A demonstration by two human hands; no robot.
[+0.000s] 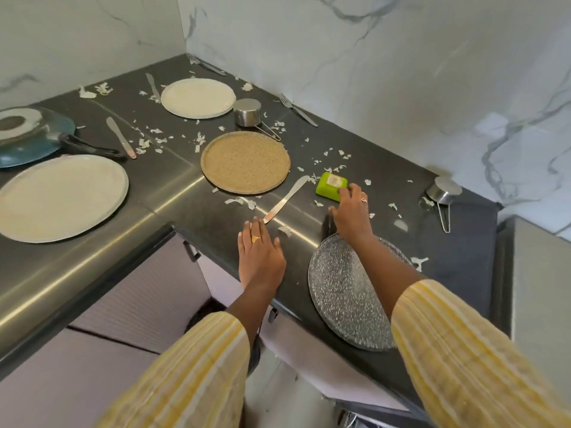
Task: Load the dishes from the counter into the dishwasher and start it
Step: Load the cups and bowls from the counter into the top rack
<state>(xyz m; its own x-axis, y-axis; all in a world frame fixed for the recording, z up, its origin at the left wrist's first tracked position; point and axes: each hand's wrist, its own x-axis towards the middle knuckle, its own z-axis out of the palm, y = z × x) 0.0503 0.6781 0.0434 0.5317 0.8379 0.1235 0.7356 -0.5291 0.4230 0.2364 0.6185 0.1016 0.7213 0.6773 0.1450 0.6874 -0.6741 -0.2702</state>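
My left hand (259,251) lies flat on the dark counter (185,193), fingers straight, just short of a butter knife (285,199). My right hand (350,208) reaches over a speckled grey plate (343,295) and its fingertips touch a green box (330,186). A tan plate (245,162) sits in the middle. One white plate (197,98) is at the back, a larger one (60,197) at the left. Steel cups (247,112) (443,189), forks (298,110) (205,65) and two more knives (120,140) (153,86) lie around.
A teal pan (27,137) with a black handle sits at the far left. White scraps (154,140) litter the counter. Marble walls close the corner. Pale cabinet fronts (139,288) run below the counter edge. A steel surface (540,288) stands at the right.
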